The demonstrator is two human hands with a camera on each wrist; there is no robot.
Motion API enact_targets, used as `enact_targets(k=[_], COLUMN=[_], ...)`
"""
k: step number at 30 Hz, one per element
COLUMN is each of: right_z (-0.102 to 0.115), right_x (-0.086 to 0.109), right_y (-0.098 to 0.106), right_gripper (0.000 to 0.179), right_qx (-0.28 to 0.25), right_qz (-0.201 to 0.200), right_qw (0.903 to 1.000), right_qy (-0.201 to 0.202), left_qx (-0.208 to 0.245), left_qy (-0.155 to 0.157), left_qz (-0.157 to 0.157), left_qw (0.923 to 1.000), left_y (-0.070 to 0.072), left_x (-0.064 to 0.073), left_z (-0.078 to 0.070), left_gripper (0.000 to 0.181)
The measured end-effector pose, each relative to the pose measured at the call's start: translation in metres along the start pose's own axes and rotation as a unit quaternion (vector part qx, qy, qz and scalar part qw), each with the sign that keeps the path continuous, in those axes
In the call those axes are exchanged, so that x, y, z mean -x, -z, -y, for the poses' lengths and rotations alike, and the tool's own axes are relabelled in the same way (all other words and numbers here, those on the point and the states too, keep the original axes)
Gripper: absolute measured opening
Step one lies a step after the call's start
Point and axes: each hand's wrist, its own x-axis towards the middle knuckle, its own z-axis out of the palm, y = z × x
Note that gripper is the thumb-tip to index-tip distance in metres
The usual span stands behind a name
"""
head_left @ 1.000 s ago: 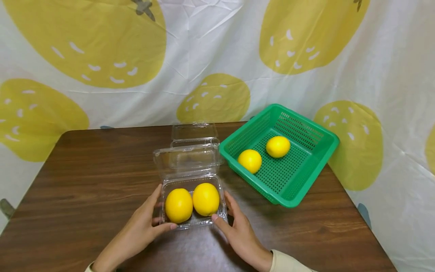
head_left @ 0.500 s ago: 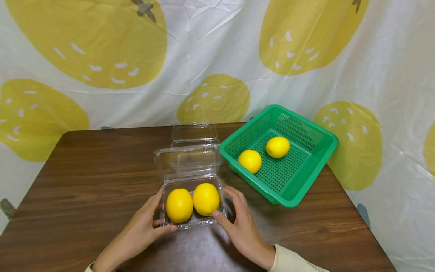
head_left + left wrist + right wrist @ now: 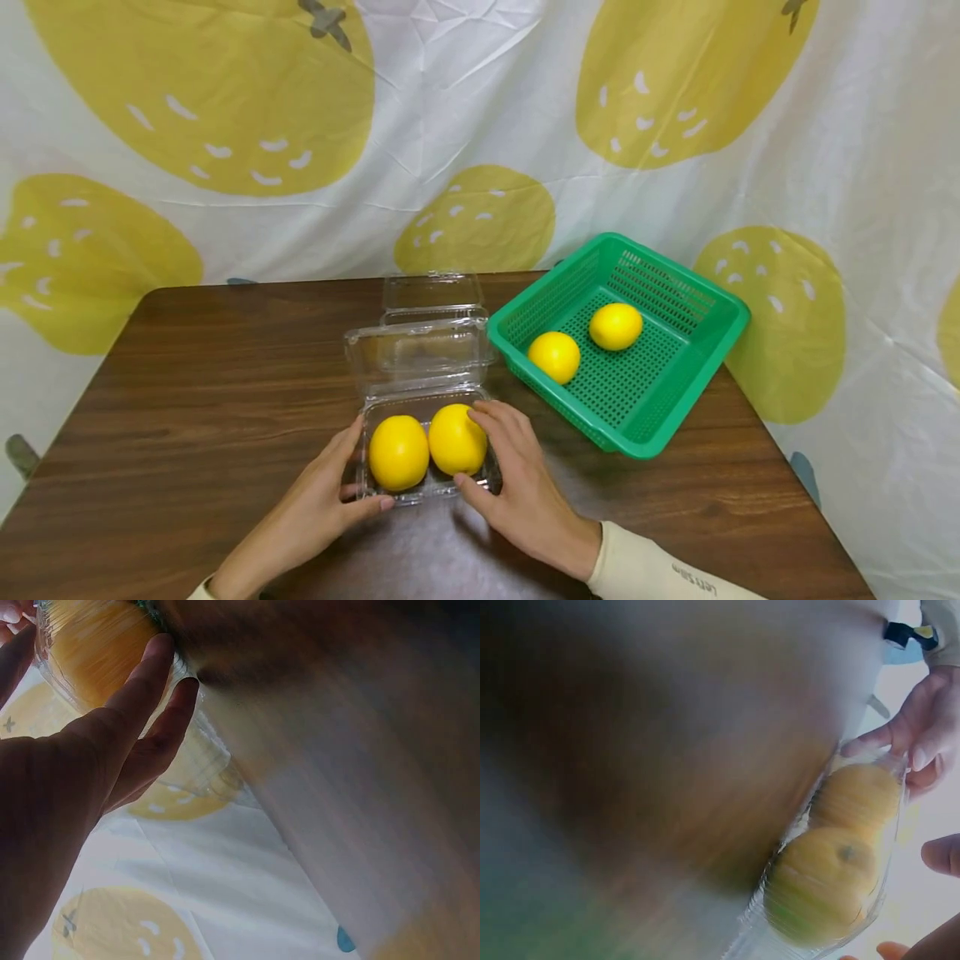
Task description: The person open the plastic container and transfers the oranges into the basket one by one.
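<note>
Two yellow lemons, the left one (image 3: pixel 399 452) and the right one (image 3: pixel 456 439), sit side by side in a clear plastic clamshell box (image 3: pixel 420 498) with its lid (image 3: pixel 420 354) raised behind them. My left hand (image 3: pixel 318 492) holds the box's left side, thumb at the front edge. In the left wrist view its fingers (image 3: pixel 154 690) lie along the wall. My right hand (image 3: pixel 517 483) hovers around the right lemon, fingers above its right side and thumb in front. In the right wrist view the thumb (image 3: pixel 941 855) stands apart from the lemon (image 3: pixel 821 889).
A green perforated basket (image 3: pixel 517 367) stands to the right, holding two lemons, one near its left corner (image 3: pixel 554 357) and one farther back (image 3: pixel 615 326). Another clear clamshell (image 3: pixel 432 293) stands behind the first. A fruit-print cloth (image 3: pixel 300 233) hangs beyond the brown table (image 3: pixel 225 375).
My right hand has left the box's right side and moved left, over the right lemon. My left hand keeps its place at the box.
</note>
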Motion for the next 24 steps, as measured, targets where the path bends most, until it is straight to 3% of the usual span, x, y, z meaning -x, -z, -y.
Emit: enact_targets(k=[5,11,24], right_z=[0.000,0.003,0.012], right_x=[-0.008,-0.020,-0.055], right_y=[-0.002,-0.003,-0.009], right_gripper=[0.073,0.073,0.080], right_qx=[0.014,0.028,0.112], right_qz=[0.022,0.076,0.157], right_qw=[0.9995,0.9966,0.9793], right_qy=[0.017,0.019,0.060], left_qx=[0.006,0.009,0.002], left_qy=[0.001,-0.003,-0.019], left_qz=[0.001,0.005,0.020], left_qw=[1.0000,0.9999,0.9996], left_y=[-0.002,-0.003,0.002], left_x=[-0.001,0.001,-0.002], left_z=[0.001,0.003,0.002], left_gripper=[0.116,0.116,0.115])
